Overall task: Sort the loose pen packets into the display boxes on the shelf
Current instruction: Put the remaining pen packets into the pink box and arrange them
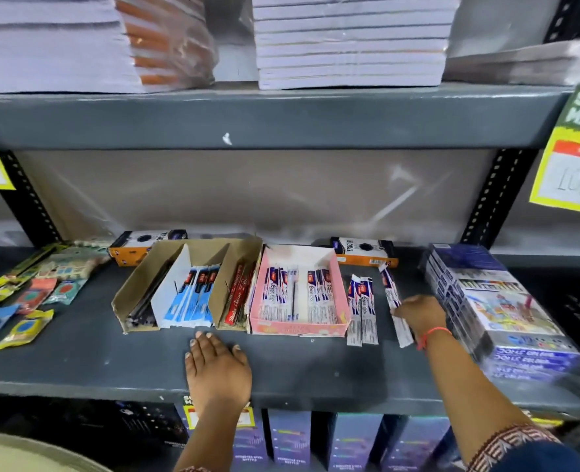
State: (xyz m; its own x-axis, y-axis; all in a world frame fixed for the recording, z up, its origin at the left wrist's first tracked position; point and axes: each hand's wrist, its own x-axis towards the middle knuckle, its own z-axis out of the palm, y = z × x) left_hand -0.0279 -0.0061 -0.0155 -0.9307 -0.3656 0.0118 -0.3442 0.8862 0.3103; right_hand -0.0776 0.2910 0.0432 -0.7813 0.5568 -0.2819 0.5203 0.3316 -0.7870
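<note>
On the dark grey shelf, toward its right end, my right hand rests over a loose pen packet; whether my fingers actually pinch it I cannot tell. That packet is a slim, flat, glossy white-and-blue sleeve, its long axis running from the shelf's back toward its front edge, far end tilted slightly left. Just left of it, two more loose packets lie side by side with the same front-to-back axis, beside the pink display box. Matching packets lie flat inside that box, also lengthwise front to back. Left of it, touching, stands a brown cardboard display box with white dividers holding black pens, blue packets and red packets lettered in script I cannot read surely. My left hand lies flat and empty, fingers spread, near the shelf's front edge. A red thread circles my right wrist.
</note>
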